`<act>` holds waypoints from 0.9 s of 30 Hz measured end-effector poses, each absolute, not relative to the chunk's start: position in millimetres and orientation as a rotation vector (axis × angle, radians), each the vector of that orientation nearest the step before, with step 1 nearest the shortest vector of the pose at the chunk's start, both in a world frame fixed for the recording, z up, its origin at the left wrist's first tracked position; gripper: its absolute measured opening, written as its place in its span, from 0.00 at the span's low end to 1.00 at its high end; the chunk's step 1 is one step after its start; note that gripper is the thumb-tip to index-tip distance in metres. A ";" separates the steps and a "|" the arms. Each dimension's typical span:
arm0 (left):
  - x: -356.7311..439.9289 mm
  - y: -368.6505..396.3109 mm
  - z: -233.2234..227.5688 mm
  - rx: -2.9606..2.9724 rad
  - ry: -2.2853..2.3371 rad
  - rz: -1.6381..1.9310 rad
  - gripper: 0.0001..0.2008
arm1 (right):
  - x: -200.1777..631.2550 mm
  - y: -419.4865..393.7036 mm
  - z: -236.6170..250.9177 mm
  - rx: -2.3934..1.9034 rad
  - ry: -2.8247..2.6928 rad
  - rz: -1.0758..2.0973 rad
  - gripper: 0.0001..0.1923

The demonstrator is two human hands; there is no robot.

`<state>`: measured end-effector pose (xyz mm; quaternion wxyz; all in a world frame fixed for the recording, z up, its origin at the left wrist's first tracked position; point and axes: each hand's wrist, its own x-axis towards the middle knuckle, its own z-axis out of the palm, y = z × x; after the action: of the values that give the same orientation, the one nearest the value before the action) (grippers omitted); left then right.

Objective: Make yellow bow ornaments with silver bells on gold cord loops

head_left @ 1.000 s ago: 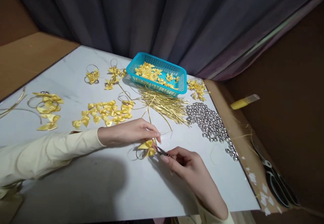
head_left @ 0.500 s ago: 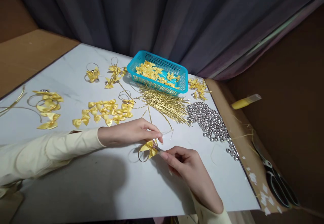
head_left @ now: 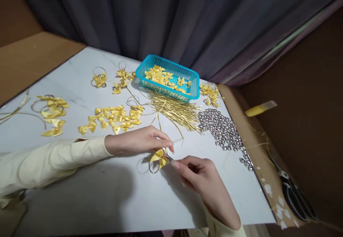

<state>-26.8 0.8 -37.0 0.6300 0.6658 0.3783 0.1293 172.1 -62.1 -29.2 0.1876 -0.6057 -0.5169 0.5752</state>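
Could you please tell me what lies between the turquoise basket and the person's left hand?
In the head view, a bundle of gold cords lies on the white tabletop between the turquoise basket and the left hand.

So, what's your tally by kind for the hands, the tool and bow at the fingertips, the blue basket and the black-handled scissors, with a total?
Left hand and right hand: 2
Slim metal tool: 1
Yellow bow: 1
Blue basket: 1
Black-handled scissors: 1
Total: 6
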 end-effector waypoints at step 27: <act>-26.6 -0.3 -36.7 1.516 0.830 0.305 0.16 | 164.8 -55.6 -36.2 -1.645 -1.414 1.621 0.20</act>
<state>-26.6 -0.3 -36.7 0.6390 0.6645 0.3635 0.1336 164.8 -55.6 -36.2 0.2150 -0.5933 -0.5099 0.5846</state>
